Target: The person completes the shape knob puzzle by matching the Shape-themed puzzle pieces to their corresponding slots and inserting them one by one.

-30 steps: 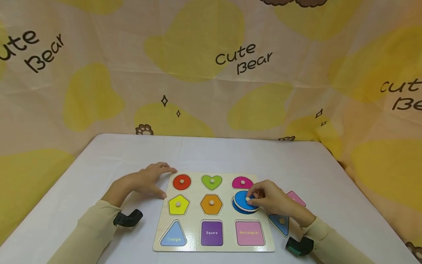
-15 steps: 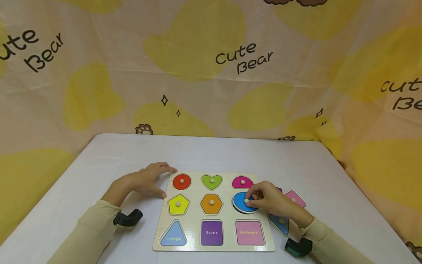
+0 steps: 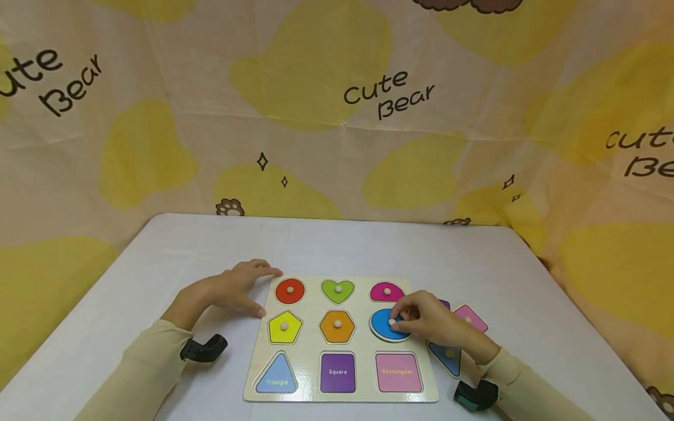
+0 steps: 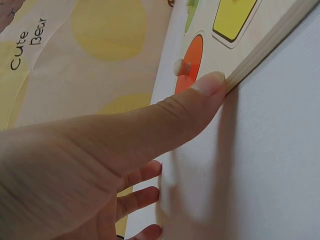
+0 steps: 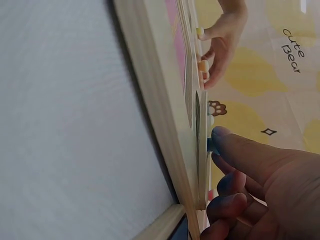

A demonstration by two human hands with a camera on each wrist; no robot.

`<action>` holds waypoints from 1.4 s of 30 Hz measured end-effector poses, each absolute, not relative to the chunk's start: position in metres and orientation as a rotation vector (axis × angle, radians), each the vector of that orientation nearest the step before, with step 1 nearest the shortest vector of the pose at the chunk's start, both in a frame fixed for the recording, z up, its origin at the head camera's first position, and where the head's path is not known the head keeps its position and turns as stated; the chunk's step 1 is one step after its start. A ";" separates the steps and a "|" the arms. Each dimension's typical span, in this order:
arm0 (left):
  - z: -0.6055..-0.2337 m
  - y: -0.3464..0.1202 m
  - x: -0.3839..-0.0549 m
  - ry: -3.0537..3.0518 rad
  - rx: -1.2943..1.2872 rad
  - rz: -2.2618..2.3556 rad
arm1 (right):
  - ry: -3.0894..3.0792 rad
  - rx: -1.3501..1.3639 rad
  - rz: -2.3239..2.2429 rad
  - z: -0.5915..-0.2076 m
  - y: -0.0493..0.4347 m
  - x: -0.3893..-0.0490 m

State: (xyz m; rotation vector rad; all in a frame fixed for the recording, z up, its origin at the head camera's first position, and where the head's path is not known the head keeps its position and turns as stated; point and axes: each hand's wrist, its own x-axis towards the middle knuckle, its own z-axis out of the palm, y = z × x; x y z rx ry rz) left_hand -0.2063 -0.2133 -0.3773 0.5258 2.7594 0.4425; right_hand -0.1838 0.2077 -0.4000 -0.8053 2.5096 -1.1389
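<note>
A wooden peg puzzle board [image 3: 305,374] lies on the white table. My right hand [image 3: 434,318] pinches the pale knob of a blue oval puzzle piece [image 3: 380,323], which sits over the middle-right place of the board. In the right wrist view the piece's edge stands a little proud of the board, and part of its recess shows beside it. At the board's left side is my left hand [image 3: 231,289]. Its thumb [image 4: 200,97] presses the board's edge, and a fingertip touches the top-left corner.
Red circle [image 3: 283,294], green heart [image 3: 332,294], magenta half-circle [image 3: 378,293], yellow pentagon [image 3: 276,333] and orange hexagon [image 3: 329,334] sit in the board. Triangle, square and rectangle recesses show bare. Loose pink [image 3: 476,318], blue triangle [image 3: 444,358] and purple [image 3: 445,304] pieces lie right.
My right hand has lowered the blue oval piece, which was tilted and offset, so it lies flatter and more squarely over its recess. My left hand stays put.
</note>
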 end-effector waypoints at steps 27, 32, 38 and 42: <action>-0.375 -0.212 -0.205 2.750 0.533 0.452 | 2.455 -0.894 -1.039 -0.382 0.229 -0.189; -0.375 -0.212 -0.205 2.752 0.527 0.449 | 2.318 -0.939 -1.046 -0.373 0.244 -0.195; -0.377 -0.213 -0.205 2.757 0.516 0.438 | 2.258 -0.933 -1.036 -0.367 0.254 -0.199; -0.378 -0.213 -0.206 2.757 0.518 0.437 | 2.253 -0.912 -1.014 -0.364 0.259 -0.199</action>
